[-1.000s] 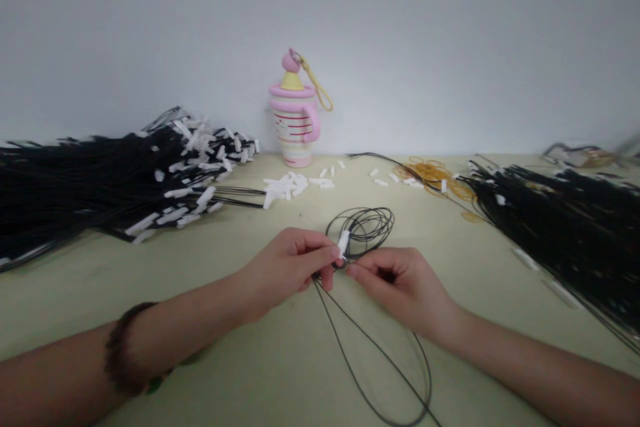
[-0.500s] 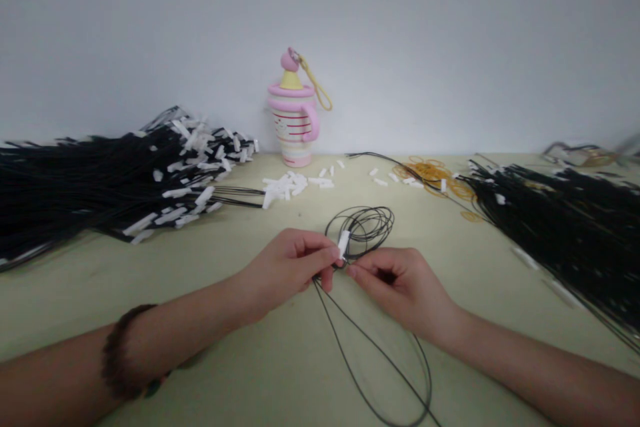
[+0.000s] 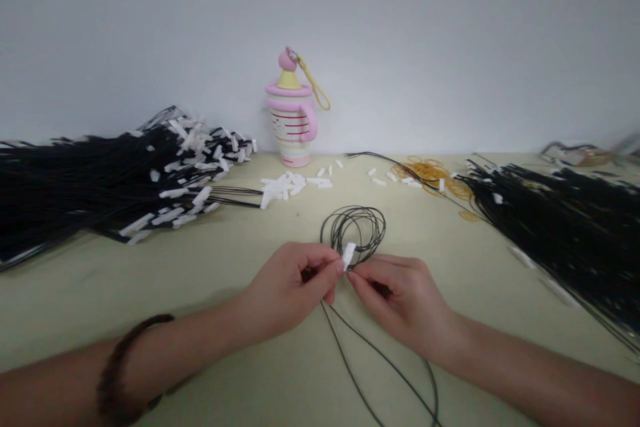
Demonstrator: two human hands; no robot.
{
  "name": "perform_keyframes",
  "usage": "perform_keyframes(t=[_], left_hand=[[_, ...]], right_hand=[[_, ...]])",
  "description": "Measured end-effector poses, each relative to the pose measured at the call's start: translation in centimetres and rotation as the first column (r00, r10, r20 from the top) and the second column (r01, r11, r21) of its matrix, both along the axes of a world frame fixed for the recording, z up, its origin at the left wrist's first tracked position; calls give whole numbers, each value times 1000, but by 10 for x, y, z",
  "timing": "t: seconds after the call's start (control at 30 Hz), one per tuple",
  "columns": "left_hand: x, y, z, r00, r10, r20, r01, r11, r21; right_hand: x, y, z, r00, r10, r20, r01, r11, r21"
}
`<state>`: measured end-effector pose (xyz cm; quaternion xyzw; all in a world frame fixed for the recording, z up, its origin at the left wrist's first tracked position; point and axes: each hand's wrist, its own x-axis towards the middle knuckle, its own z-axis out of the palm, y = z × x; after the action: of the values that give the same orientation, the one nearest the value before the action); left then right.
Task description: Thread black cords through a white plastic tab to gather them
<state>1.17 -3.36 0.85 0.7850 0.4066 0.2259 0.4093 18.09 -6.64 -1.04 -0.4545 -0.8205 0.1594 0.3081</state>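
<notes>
My left hand pinches a small white tag between thumb and forefinger. Right beside it, my right hand is closed in a pinch on the thin black cord, fingertips almost touching the tag. The cord coils in several loops just beyond my fingers and trails back toward me in long strands across the pale green table. A dark bead bracelet circles my left wrist.
A big pile of black cords with white tags lies at the left, another black cord pile at the right. Loose white tags, yellow rubber bands and a pink striped cup stand by the wall.
Both hands have drawn a little nearer to me with the tag and cord; the coil has tightened and shifted slightly left. The pinches are unchanged.
</notes>
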Motion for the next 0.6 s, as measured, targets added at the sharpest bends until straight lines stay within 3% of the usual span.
perform_keyframes(t=[0.23,0.37,0.53,0.6], left_hand=[[-1,-3,-3,999,-27,-43,29,998,50],[0,-3,-2,1000,-5,11,5,1000,26],[-4,6,9,961,168,218,-141,981,-136],[-9,7,19,930,194,311,-129,967,-218]], right_hand=[[2,0,1,999,43,2,-43,999,4],[1,2,4,995,60,-83,-60,998,2],[8,16,4,964,141,-224,-173,977,-128],[15,23,5,950,175,-257,-224,959,-173]])
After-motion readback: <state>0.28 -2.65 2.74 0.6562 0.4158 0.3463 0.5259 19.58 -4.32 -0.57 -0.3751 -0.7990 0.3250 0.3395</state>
